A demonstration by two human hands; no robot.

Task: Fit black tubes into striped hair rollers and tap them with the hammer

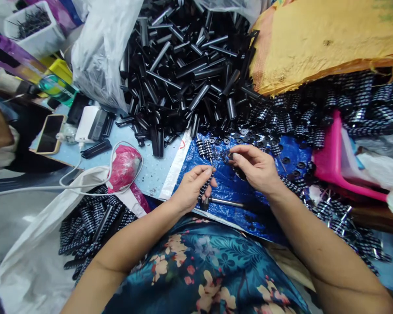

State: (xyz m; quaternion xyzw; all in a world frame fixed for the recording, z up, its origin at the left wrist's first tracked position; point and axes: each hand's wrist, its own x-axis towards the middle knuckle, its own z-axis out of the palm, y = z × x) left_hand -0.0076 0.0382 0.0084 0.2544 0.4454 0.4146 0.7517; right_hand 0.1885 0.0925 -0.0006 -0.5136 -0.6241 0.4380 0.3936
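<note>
My left hand (194, 185) is closed round a black cylinder with pale checks (203, 191), a thin metal pin at its upper end by the fingertips. To the right, my right hand (258, 168) pinches a small dark piece between thumb and fingers; its kind is too small to make out. Just beyond my left hand lie two more checked cylinders (205, 148) on the blue plastic sheet (186, 174). A tool with a black head and a metal shaft (227, 203) rests below both hands. Black washers (239, 140) are scattered past my right hand.
Glossy black tubes (183, 65) are heaped at the back. Checked cylinders (301, 117) pile up under a yellow sack (327, 43). A pink tray (334, 161) stands right. At left are a phone (50, 134), a white cable (62, 183) and a pink wrapped bundle (124, 168).
</note>
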